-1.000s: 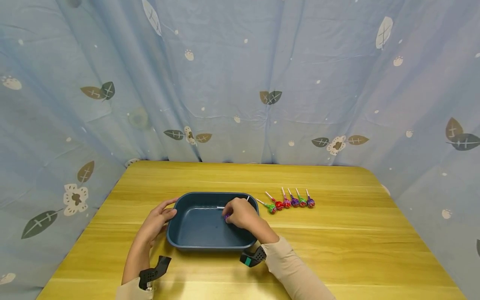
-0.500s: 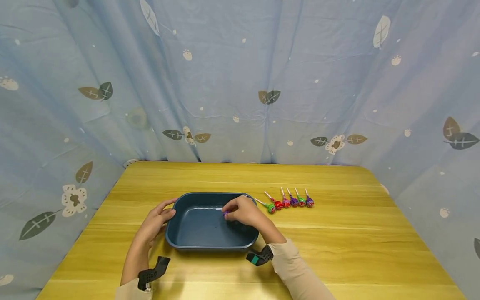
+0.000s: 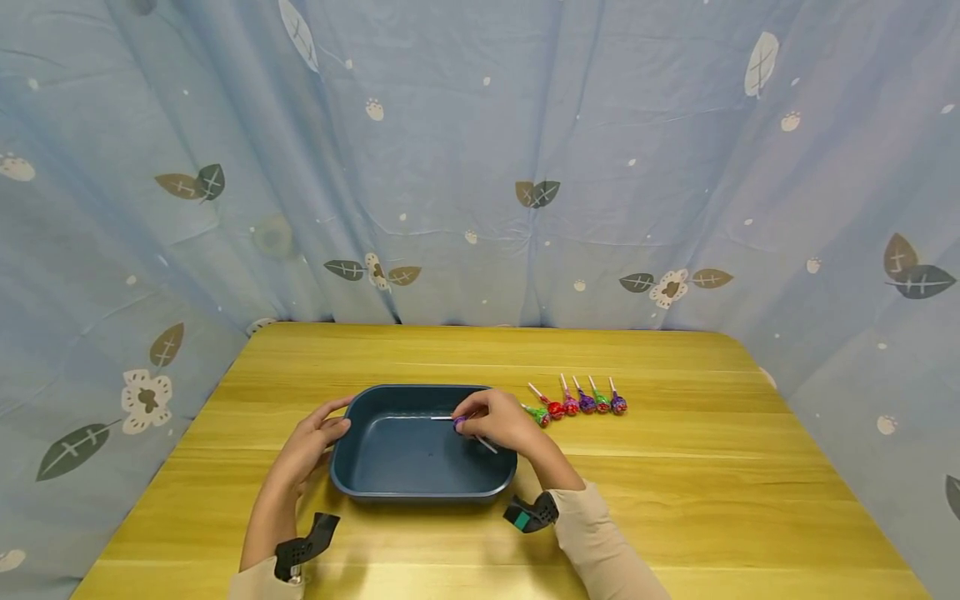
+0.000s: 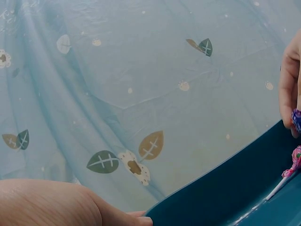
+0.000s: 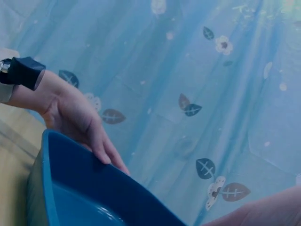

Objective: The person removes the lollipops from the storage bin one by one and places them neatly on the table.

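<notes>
My left hand [image 3: 318,437] holds the left end of a dark blue plastic basin [image 3: 420,492], its thumb at the rim, as the right wrist view also shows. Inside the basin's right part, my right hand [image 3: 498,421] pinches a purple-wrapped lollipop [image 3: 459,425] by its head, the white stick pointing down and right. Below that hand in the left wrist view, a pink lollipop [image 4: 294,162] lies in the basin with its stick to the left. The right fingers hide part of both lollipops in the head view.
Right of the basin, several lollipops lie in a row on the wooden table [image 3: 675,475]: green [image 3: 540,416], red [image 3: 555,409], pink [image 3: 571,405], purple [image 3: 587,403], another green [image 3: 602,403] and another purple [image 3: 618,404]. A patterned blue curtain [image 3: 450,167] hangs behind the table.
My right hand has shifted slightly right within the basin, and the purple lollipop's stick has swung from pointing up to pointing down and right. My left hand stays on the basin.
</notes>
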Tool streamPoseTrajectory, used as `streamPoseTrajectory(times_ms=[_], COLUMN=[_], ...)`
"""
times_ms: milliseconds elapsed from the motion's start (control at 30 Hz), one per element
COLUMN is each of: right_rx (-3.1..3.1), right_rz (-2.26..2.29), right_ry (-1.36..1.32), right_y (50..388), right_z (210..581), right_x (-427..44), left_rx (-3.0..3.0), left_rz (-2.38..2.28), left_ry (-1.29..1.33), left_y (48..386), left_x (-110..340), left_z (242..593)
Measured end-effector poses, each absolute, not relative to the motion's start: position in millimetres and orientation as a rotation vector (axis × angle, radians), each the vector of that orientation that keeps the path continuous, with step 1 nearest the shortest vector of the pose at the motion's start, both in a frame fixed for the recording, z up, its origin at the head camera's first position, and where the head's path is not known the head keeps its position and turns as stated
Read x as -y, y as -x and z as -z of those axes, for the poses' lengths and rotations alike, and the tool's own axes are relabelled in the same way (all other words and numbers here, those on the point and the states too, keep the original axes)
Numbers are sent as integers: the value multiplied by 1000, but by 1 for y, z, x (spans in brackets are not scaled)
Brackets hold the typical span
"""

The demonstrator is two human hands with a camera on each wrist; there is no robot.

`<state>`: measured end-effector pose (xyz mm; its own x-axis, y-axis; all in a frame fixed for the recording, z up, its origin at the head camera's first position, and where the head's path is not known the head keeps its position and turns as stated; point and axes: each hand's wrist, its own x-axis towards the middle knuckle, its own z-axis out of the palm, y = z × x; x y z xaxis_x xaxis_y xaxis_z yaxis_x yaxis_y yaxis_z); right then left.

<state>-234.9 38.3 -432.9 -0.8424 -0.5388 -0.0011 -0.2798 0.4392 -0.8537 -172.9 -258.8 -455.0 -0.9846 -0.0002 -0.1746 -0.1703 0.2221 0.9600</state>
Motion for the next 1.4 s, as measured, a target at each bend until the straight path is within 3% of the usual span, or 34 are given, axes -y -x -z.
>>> streamPoseTrajectory(times_ms=[700,1400], right_rx=[-2348,-2389], right_rz=[1596,1795], right_ry=[550,230], right_y=[241,255], right_z=[424,412], right_x=[-80,-142], left_rx=[-2377,-2343], left_rz=[-1853,-1871], left_ry=[156,180], left_y=[174,173], left_x=[259,259], left_z=[459,456])
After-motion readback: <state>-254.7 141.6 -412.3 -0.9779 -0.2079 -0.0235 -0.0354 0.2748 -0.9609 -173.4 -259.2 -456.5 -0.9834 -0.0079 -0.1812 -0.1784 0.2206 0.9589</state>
